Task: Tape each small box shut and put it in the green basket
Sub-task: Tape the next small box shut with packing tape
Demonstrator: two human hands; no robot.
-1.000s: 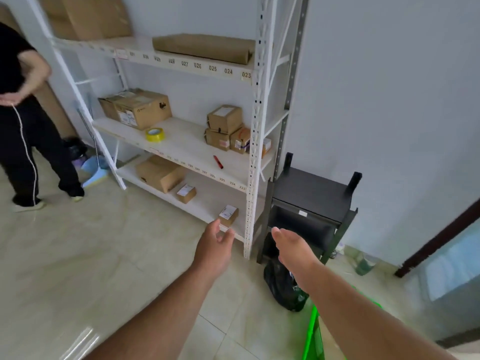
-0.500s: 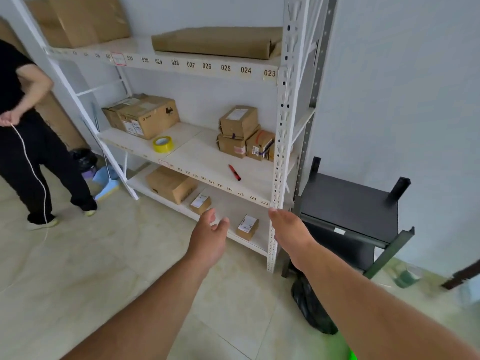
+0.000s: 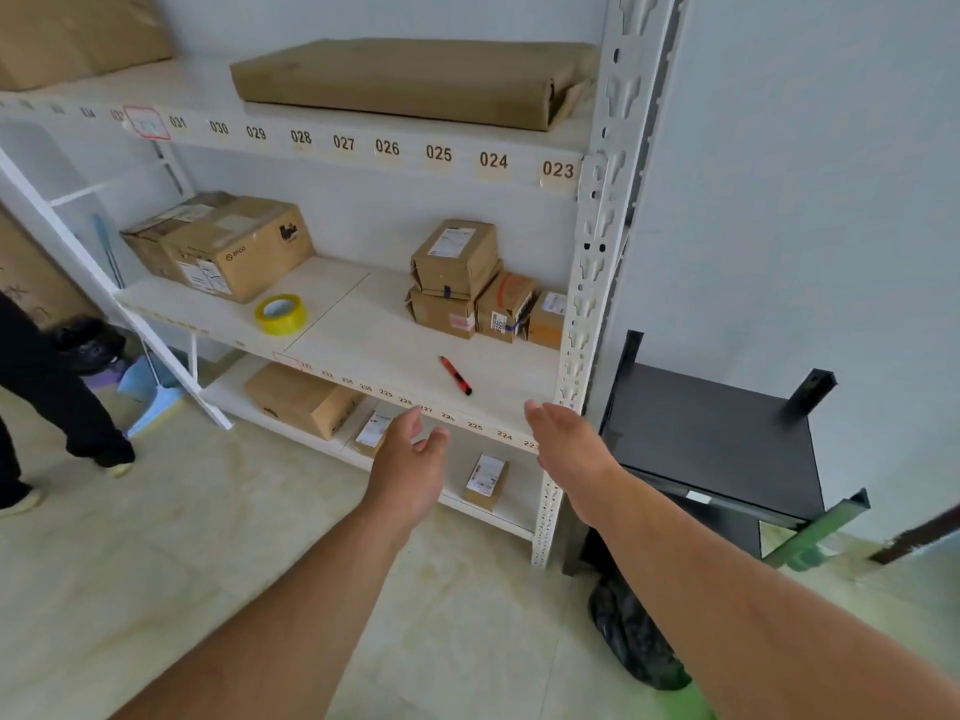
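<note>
Left hand [image 3: 408, 467] open and empty, right hand [image 3: 569, 441] likewise, before small boxes [image 3: 470, 283] on shelf [image 3: 374, 335]

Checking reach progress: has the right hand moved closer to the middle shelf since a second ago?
Yes. The right hand has risen toward the middle shelf, now level with its front edge.

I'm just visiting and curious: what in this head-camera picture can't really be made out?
- Green basket: only a sliver shows, cut off by the bottom edge and the right arm.
- Small box on the bottom shelf: partly behind the left hand.
- Labels on the stacked small boxes: too small to read.
- Standing person: cut off by the left edge.
- Shelf numbers left of 031: blurred.
</note>
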